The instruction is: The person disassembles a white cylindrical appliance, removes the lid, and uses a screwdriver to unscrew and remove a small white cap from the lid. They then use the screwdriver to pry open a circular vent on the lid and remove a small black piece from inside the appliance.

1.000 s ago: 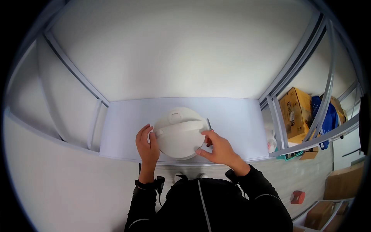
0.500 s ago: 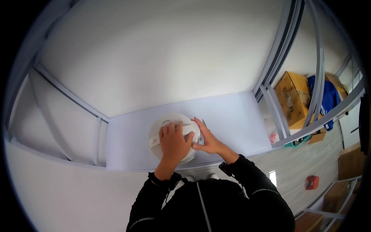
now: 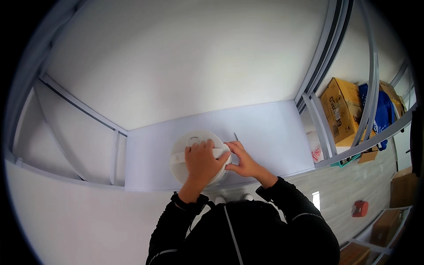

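A round white lidded container [image 3: 179, 170] stands on the pale shelf top in front of me. A raised bar-shaped handle [image 3: 177, 157] runs across its lid [image 3: 203, 134]. From above, my left hand [image 3: 201, 160] is closed over this handle, its fingertips curled past the far side. My right hand [image 3: 245, 162] grips the container's right side near the lid's rim, thumb on the near side and fingers on the far side. What lies between these fingers is partly hidden. Just beyond them a thin dark object [image 3: 236, 136] lies on the surface; its kind is unclear.
The shelf top [image 3: 274, 128] is pale and backed by a white wall. Grey metal frames [image 3: 318, 123] rise at both ends. Cardboard boxes [image 3: 341, 108] and a blue bag [image 3: 383, 110] sit beyond the right frame. A red stool-like object [image 3: 360, 208] stands on the floor.
My left fingers have drawn closer together over the handle. My right hand's fingers have bent in closer against the container's side. The thin dark object shows more. The whole view has shifted slightly.
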`<state>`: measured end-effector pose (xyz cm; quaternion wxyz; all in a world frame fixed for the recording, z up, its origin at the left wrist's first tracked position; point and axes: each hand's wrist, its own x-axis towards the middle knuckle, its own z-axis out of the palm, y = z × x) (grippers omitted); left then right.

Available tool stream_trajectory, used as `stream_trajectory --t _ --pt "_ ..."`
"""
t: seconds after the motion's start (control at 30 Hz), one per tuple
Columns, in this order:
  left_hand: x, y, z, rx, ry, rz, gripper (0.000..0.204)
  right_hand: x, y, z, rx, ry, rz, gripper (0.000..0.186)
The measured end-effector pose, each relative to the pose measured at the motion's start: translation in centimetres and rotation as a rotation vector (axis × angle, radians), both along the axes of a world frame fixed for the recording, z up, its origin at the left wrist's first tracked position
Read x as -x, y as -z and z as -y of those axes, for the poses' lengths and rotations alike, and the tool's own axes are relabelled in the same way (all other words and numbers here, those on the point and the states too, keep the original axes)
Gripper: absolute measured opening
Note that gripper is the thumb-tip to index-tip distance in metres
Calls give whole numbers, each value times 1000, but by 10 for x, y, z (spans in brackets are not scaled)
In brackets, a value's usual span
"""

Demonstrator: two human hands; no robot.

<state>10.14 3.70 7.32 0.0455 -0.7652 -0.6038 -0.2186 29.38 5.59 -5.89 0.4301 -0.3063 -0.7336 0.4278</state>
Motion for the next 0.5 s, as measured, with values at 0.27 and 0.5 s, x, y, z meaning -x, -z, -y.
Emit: stream_trajectory --t 0.27,0.5 --pt "5 -16 4 82 -41 75 52 8 -11 13 -101 51 44 92" --pt "12 -33 2 119 -36 160 55 7 -2 9 -94 49 42 92"
